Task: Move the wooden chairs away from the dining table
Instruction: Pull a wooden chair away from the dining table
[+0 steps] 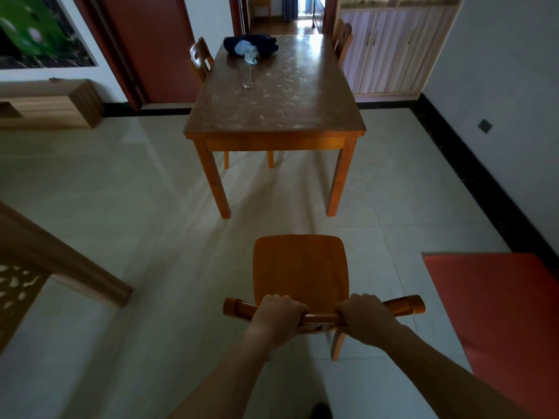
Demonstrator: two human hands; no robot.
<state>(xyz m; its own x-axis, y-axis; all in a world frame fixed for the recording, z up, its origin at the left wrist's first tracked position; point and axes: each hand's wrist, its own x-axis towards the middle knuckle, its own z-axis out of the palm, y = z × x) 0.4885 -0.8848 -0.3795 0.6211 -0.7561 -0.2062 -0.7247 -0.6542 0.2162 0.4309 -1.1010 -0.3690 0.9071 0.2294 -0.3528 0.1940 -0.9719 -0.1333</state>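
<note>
Both hands clamped on top rail of near chair [301, 275]: left hand [279, 317] & right hand [367, 319] spread w/ gap between for even control. Chair well apart from table [273, 116], near side. Two chairs at far left [201, 58] & far right [341, 37] not yet moved

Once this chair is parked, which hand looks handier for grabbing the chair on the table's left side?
Probably the left hand. Both hands grip the near chair top rail, right hand too, but the left chair sits on the left of the table, so that hand reaches it without crossing over.
</note>
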